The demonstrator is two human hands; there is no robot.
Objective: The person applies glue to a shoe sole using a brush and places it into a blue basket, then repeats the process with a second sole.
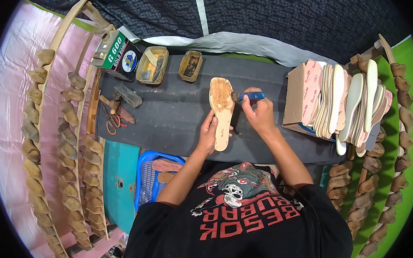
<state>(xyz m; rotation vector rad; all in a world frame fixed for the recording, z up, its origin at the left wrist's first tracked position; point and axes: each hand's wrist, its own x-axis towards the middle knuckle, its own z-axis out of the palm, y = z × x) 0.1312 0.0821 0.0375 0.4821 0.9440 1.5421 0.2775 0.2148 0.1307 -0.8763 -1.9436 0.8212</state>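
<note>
My left hand (208, 132) grips a shoe insole (222, 112) by its narrow heel end, thumb on the near face. The insole's wide toe part carries a wet-looking brown coat, while the heel part is pale with small dark print. In my right hand (260, 113) is a blue-handled brush (253, 96), pinched between thumb and fingers. Its dark tip meets the insole's right edge, just below the toe. Above and left of the insole stands an open tub (190, 66) with dark residue inside.
On the dark table (168, 107) are a glue can (117, 55), a larger tub (152, 65), scissors (112, 120), a hammer (114, 105) and a grey block (128, 95). A box (294, 96) of insoles stands right. A blue basket (146, 179) sits below; racks of shoe lasts (68, 136) flank both sides.
</note>
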